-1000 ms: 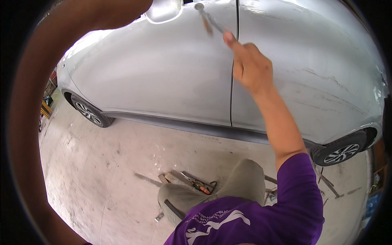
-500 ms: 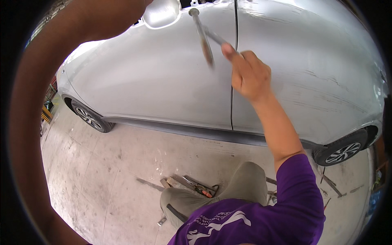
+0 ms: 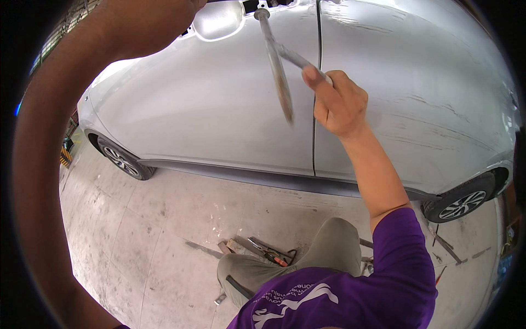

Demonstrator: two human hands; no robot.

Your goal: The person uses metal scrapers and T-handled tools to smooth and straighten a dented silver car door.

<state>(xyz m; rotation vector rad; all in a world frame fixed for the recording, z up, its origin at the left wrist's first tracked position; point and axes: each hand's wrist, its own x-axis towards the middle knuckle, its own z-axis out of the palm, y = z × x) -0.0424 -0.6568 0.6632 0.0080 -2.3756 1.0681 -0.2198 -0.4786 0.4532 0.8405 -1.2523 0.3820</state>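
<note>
My right hand [image 3: 342,104] is closed round the handle of a body hammer [image 3: 278,71], thumb laid along the shaft. The hammer has a long narrow head with a round flat face at its top end and a blurred, tapering lower end. That face is close to the upper part of the silver car door [image 3: 230,104], beside a smooth recess [image 3: 218,19]; whether it touches the metal I cannot tell. My left hand [image 3: 164,24] is raised at the top left near the recess, its fingers mostly cut off by the picture's edge.
Right of the door seam, a rear panel [image 3: 405,93] bears scratches and creases. Below are the front wheel [image 3: 123,159] and rear wheel [image 3: 460,203]. Hand tools [image 3: 268,252], one with an orange part, lie on the floor beside my bent legs [image 3: 329,241]. Further tools [image 3: 449,249] lie lower right.
The hammer's tapering end has swung lower, while its round face stays near the same spot by the recess. My right hand has shifted slightly right. My left arm has barely moved.
</note>
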